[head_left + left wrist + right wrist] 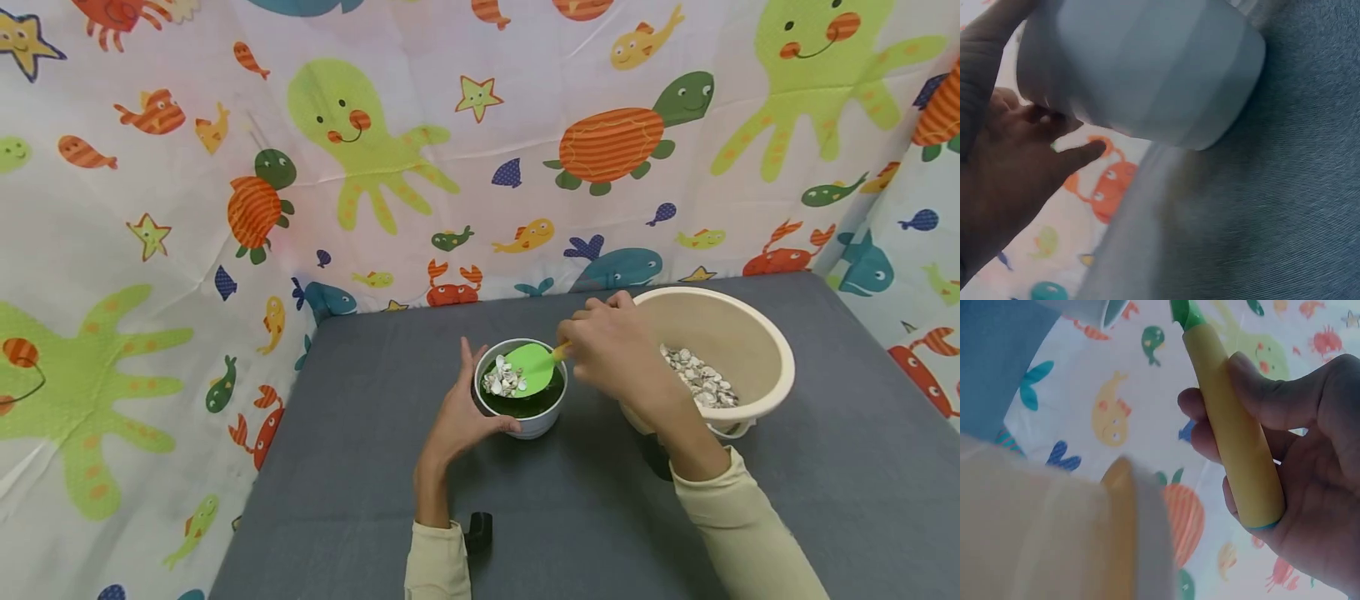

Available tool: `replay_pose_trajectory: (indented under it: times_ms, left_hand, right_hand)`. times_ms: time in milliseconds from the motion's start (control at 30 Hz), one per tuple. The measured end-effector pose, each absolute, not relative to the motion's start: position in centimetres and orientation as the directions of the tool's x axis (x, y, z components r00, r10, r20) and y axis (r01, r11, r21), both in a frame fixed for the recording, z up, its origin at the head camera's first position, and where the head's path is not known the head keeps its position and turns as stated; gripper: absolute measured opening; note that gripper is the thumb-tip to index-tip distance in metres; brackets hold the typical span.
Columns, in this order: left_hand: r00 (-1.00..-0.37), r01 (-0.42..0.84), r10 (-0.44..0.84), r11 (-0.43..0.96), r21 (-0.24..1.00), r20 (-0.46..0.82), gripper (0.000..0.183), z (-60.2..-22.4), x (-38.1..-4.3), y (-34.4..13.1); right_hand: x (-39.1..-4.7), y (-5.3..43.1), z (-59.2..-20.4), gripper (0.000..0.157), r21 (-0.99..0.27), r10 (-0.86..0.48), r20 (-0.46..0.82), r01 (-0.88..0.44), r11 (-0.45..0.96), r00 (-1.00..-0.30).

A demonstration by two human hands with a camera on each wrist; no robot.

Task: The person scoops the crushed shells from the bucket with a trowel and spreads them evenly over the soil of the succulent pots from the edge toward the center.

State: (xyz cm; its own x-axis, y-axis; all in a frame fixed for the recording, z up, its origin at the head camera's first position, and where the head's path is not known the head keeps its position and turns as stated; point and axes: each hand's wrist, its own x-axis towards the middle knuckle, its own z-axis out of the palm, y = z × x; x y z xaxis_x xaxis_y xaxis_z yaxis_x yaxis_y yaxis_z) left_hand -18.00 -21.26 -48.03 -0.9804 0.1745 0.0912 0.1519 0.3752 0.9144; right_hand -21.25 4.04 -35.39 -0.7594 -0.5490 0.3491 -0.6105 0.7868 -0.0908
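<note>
A white ribbed pot (534,427) with a dark green inside stands on the grey table. My left hand (457,412) holds it round its left side, thumb at the front and fingers at the back; the pot's wall (1147,69) fills the top of the left wrist view. In my right hand (611,346) is a small toy shovel, gripped by its yellow handle (1229,425). Its green blade (534,368) is over the pot's mouth, with small white shells (502,379) at its tip.
To the right stands a cream plastic tub (772,367) with many shells (701,379) in its bottom; my right forearm passes in front of it. A curtain (420,217) printed with sea animals hangs behind and beside the grey table (360,467).
</note>
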Motion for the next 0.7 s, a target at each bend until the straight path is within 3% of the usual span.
replay_pose_trajectory:
  times_ms: [133,300,433,700]
  left_hand:
    - [-0.976,0.142,0.199,0.302,0.943,0.083,0.158,-49.0,-18.2,-21.6]
    - [-0.982,0.124,0.174,0.274,0.954,0.077,0.133,-49.3,-17.9,-21.4]
    - [-0.990,0.114,0.114,0.264,0.958,0.086,0.120,-49.2,-17.5,-20.9]
    - [-0.996,0.075,-0.012,0.325,0.943,0.083,0.116,-49.1,-16.7,-19.9]
  right_hand:
    - [-20.8,2.7,-35.1,0.016,0.030,-0.585,0.338,-0.613,0.790,-0.737]
    - [-20.2,1.3,-35.0,0.021,0.145,-0.609,0.365,-0.604,0.784,-0.704]
    - [-20.0,0.6,-35.1,0.018,0.186,-0.612,0.403,-0.594,0.782,-0.680]
    - [-19.7,0.0,-35.0,0.011,0.214,-0.609,0.387,-0.575,0.789,-0.692]
